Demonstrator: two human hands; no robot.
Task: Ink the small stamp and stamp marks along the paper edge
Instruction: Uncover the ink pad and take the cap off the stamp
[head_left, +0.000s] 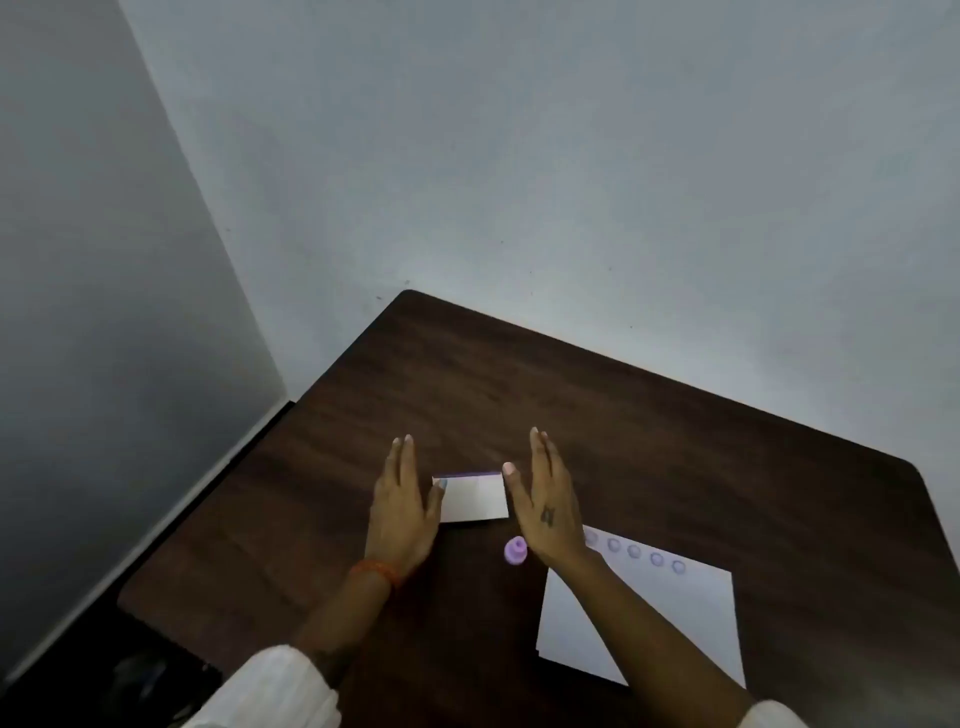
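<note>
A small white box with a purple far edge, apparently the ink pad case with its lid down, lies on the dark wooden table. My left hand is beside its left side, fingers straight, thumb tip touching the box. My right hand is on the box's right, fingers extended, thumb by the box's far right corner. Neither hand holds anything. The small purple stamp stands upright on the table just left of my right wrist. A white paper lies to the right, with several round bluish marks along its far edge.
The table sits in a corner, with grey walls behind it and to the left. The table's left edge drops to a dark floor gap. An orange band circles my left wrist.
</note>
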